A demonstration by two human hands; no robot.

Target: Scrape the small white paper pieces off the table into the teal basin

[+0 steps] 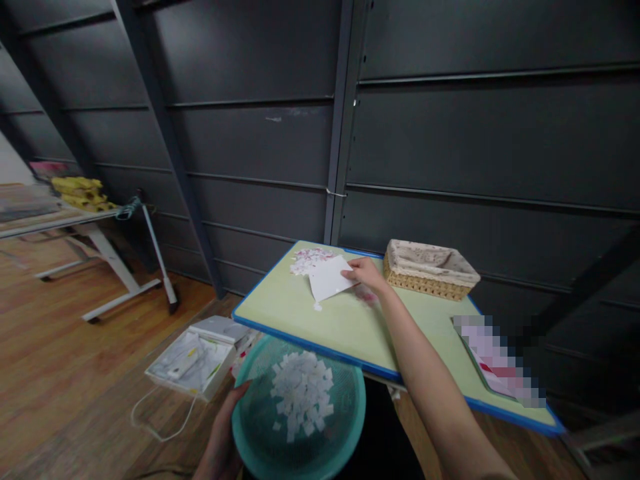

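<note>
My left hand grips the left rim of a round teal mesh basket, its thumb over the edge. Inside lies a heap of small white paper pieces. The basket sits in front of the table's near edge, over my lap. Out on the pale yellow-green tabletop, my right hand pinches a white sheet of card by its right side. Just behind the card is a pile of white and pinkish paper scraps. One small white scrap lies near the card's lower corner.
A wicker basket with a cloth lining stands at the table's back right. A flat, partly blurred-out item rests at the right. On the floor at left is an open white box with a cord; beyond it, another table.
</note>
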